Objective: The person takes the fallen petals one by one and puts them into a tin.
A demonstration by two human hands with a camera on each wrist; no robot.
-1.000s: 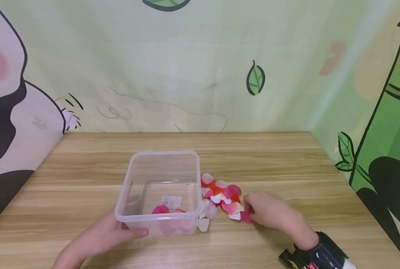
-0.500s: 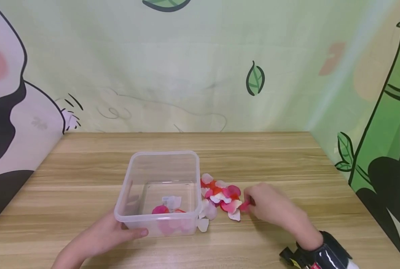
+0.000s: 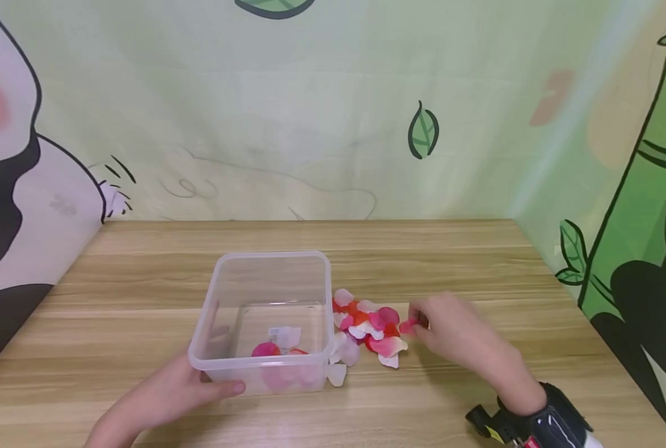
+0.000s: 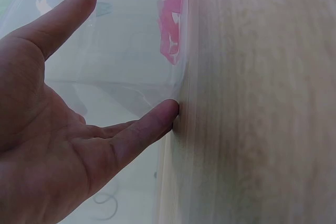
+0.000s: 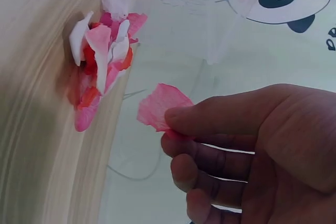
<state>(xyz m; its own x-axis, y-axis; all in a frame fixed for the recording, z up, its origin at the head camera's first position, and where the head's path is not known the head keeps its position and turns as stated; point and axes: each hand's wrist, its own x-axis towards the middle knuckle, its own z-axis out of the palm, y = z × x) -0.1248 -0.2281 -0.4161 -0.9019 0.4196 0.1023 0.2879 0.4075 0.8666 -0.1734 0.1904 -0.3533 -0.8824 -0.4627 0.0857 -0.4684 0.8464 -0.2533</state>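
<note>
A clear plastic box (image 3: 262, 367) without a lid stands on the table, with a few pink and red petals (image 3: 267, 350) inside. My left hand (image 3: 184, 392) steadies it at the near left corner, thumb along the front wall. In the left wrist view, that hand's thumb and fingers are fairly straight and spread against the plastic. Just right of the box lies a pile of artificial petals (image 3: 361, 320) in red, pink and white. Beside that pile my right hand (image 3: 459, 330) pinches a single pink petal (image 5: 164, 107) between thumb and forefinger, raised off the table.
A whitish label (image 3: 286, 337) shows in the bottom of the box. One pale petal (image 3: 337, 374) lies by the box's near right corner. Behind the wooden table (image 3: 422, 249) hangs a printed cloth (image 3: 310, 124). The right wrist wears a black strapped device (image 3: 551, 423).
My right hand has lifted the pink petal off the table beside the pile and moved slightly away from me. The left hand and the box have stayed in place.
</note>
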